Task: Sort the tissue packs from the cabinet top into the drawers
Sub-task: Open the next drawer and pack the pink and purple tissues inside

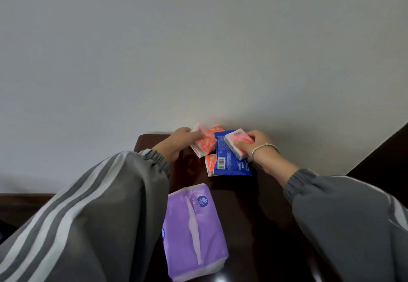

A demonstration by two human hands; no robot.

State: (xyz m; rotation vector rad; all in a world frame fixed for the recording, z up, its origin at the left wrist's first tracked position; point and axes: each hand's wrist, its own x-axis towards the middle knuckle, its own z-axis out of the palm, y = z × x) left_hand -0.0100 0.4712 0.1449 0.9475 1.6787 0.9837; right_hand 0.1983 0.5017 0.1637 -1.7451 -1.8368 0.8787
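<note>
On the dark wooden cabinet top lie several tissue packs near the wall. My left hand grips a small orange-pink pack at the back. My right hand holds another small orange-pink pack, lifted over a blue pack. A further orange pack pokes out from under the blue one, and one more lies by the wall. A large purple tissue pack rests nearer to me. No drawer is visible.
A plain grey-white wall rises directly behind the cabinet. Dark furniture stands at the right edge, and a low dark surface sits at the left. My grey striped sleeves cover much of the foreground.
</note>
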